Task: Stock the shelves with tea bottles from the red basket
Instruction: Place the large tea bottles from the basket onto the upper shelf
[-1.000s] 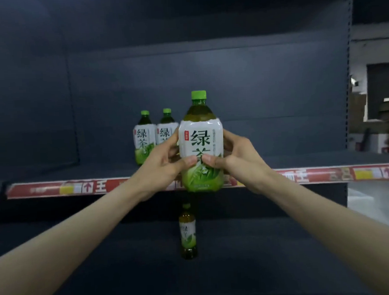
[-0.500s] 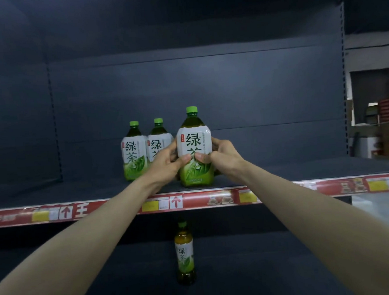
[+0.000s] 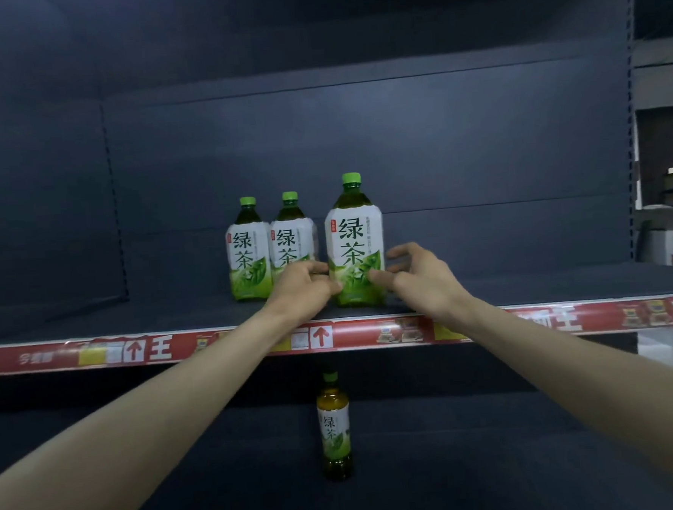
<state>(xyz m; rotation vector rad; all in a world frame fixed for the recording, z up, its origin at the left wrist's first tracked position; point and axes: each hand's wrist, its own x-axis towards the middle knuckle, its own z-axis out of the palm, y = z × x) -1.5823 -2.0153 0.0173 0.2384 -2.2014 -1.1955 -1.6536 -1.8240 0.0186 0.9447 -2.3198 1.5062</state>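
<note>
Two forearms reach in from the bottom corners toward the upper shelf [image 3: 565,284], so start with what is nearest you. Below them, on the lower shelf [image 3: 497,461], one slim green tea bottle [image 3: 335,428] stands alone and upright; leave it be. Above its cap runs the red price strip [image 3: 371,333] along the upper shelf's front edge.

Just past that strip, your left hand [image 3: 303,286] and right hand [image 3: 421,277] flank the large green tea bottle [image 3: 355,245]. Both hands are loosely curled; the left thumb and right fingertips look to be just brushing the lower label, and I cannot tell whether either is truly touching. The bottle stands upright on the shelf, near its front edge. To finish this step well, draw both hands straight back and apart so you do not nudge it, and check that the label faces you. It sits forward of the two matching bottles [image 3: 248,252] to its left, which stand side by side, close enough to look touching; a gentle push back would line it up.

Compared with half a second ago, your grip has loosened: then both hands clasped the bottle firmly, and now the fingers have spread off it. The red basket is not in view.
</note>
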